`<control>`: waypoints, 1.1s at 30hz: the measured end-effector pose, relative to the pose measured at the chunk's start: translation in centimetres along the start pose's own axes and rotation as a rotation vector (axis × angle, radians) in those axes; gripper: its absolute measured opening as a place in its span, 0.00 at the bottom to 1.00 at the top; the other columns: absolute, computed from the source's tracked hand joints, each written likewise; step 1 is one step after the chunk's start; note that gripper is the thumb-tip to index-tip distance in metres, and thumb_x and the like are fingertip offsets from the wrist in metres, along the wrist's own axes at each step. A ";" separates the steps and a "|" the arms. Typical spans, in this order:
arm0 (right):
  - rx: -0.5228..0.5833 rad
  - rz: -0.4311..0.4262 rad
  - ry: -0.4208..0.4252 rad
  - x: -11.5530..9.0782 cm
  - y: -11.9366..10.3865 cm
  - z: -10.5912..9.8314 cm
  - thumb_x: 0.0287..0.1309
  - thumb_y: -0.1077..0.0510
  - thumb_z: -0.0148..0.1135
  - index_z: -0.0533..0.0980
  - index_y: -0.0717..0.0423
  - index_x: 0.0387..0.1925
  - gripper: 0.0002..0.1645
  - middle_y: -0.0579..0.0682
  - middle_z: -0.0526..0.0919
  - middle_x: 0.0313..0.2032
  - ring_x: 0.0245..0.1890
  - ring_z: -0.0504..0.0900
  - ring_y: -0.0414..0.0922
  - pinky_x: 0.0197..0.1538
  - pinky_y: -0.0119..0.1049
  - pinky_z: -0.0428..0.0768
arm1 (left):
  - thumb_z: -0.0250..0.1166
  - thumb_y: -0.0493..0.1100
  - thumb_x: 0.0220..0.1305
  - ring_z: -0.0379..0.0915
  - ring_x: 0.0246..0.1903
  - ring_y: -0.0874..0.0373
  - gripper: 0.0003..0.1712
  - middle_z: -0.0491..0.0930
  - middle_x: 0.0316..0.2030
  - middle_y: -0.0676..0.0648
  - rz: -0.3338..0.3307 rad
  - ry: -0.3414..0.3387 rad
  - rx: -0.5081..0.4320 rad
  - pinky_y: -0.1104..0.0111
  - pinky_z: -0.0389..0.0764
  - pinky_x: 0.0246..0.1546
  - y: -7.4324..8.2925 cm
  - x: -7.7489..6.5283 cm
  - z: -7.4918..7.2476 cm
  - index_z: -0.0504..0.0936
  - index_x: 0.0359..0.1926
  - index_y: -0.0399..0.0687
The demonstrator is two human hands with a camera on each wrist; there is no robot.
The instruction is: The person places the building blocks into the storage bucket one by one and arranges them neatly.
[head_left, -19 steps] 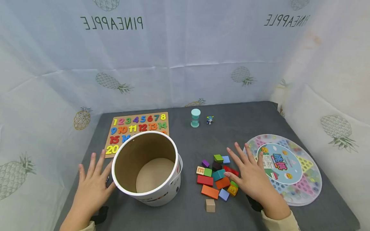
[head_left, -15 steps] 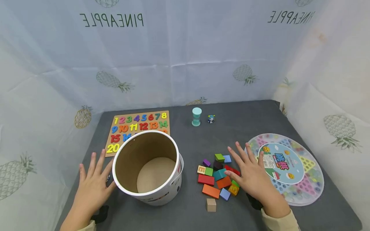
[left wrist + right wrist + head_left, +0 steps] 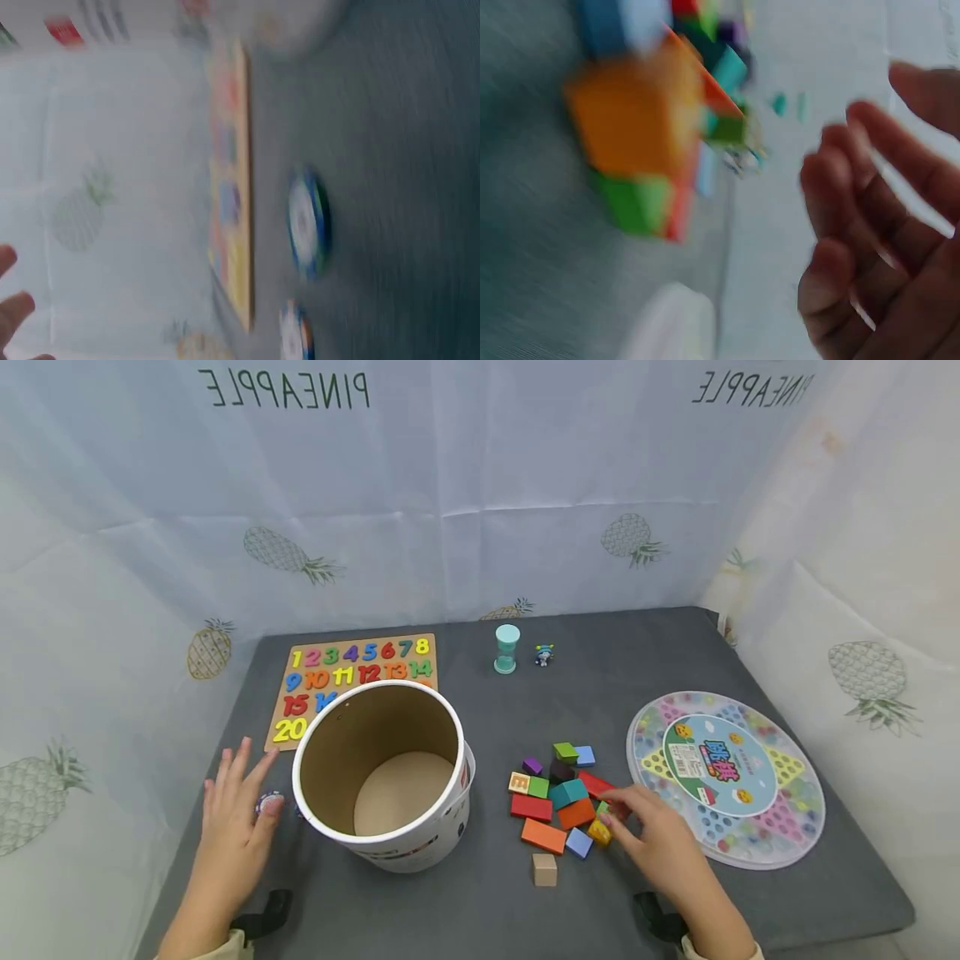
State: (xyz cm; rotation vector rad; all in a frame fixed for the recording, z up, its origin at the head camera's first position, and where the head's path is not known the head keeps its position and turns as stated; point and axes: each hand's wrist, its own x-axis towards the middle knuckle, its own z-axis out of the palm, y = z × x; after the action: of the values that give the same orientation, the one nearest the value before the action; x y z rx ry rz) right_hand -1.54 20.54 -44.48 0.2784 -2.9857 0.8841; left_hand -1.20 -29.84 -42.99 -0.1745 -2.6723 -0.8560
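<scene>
Right hand [image 3: 656, 832] curving in toward an orange-yellow block [image 3: 599, 833]

The orange-yellow block is lying right of the table's [image 3: 495, 922] middle, closer to the near edge than to the far one. It is showing a cube-like shape, partly hidden by the fingers in the head view and blurring in the right wrist view. The right hand is grasping nothing: its fingers are bending loosely, and the right wrist view is showing them apart from the block.

Since the earlier frame, the right hand's spread fingers have been drawing together and coming down beside the blocks, leaving the left rim of the round game board [image 3: 720, 768] uncovered. The blocks are keeping their layout.

A green block [image 3: 634, 199] is sitting just beside the orange-yellow one; red [image 3: 531, 807], teal [image 3: 567, 793] and blue [image 3: 578, 843] blocks are clustering leftward. A white bucket [image 3: 427, 850] is standing upright left of them. Toward the left edge, the left hand [image 3: 231, 831] is spreading its fingers, gripping nothing, near two round chips [image 3: 304, 225]. A number board [image 3: 303, 691] is lying by the far left corner; an hourglass [image 3: 506, 649] and a figurine [image 3: 543, 655] are standing near the far edge.
</scene>
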 end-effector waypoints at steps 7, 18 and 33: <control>0.162 -0.063 -0.228 -2.3 -1.8 4.4 0.51 0.49 0.71 0.79 0.41 0.46 0.18 0.32 0.70 0.24 0.22 0.69 0.31 0.26 0.28 0.71 | 0.45 0.45 0.74 0.43 0.71 0.49 0.27 0.51 0.71 0.38 0.133 0.208 -0.649 0.60 0.40 0.68 3.9 0.1 -0.2 0.62 0.67 0.35; 0.167 -0.073 -0.266 -2.4 -1.1 7.8 0.47 0.47 0.72 0.81 0.36 0.44 0.19 0.31 0.70 0.20 0.17 0.67 0.31 0.22 0.29 0.68 | 0.52 0.36 0.66 0.40 0.69 0.46 0.20 0.46 0.71 0.38 0.135 0.059 -0.806 0.69 0.60 0.59 7.4 0.7 2.0 0.63 0.55 0.28; 0.089 -0.033 -0.291 -2.8 -1.0 8.0 0.46 0.44 0.72 0.81 0.35 0.45 0.21 0.32 0.69 0.19 0.18 0.66 0.32 0.22 0.30 0.66 | 0.45 0.39 0.64 0.33 0.67 0.47 0.17 0.42 0.70 0.43 0.064 0.077 -0.919 0.54 0.52 0.57 8.0 0.0 3.5 0.58 0.52 0.36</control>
State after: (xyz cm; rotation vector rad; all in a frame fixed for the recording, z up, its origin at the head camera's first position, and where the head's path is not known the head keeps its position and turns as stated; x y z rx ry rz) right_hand 1.64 15.84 -50.89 0.4980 -3.1951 1.0598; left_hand -0.41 -21.31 -41.30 -0.4145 -1.9904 -1.9428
